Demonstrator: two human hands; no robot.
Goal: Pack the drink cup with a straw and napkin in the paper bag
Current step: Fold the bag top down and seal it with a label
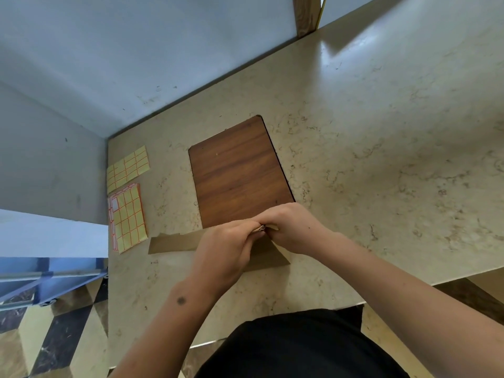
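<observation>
Pinching the flat paper bag (174, 242) between left hand (226, 249) and right hand (291, 227), the person seemed about to open its mouth, with no cup in view

Beige marble-veined counter (368, 137), glossy, meeting grey walls at its far left corner. Lying flat on it: a wood-grain board (237, 170) near the middle; two yellow label sheets with orange grid lines at the left edge, the far label sheet (127, 168) just beyond the near label sheet (127, 218); a flattened brown paper bag (174, 242) just nearer than the board, its left end close to the near label sheet, its middle hidden under both hands.
</observation>
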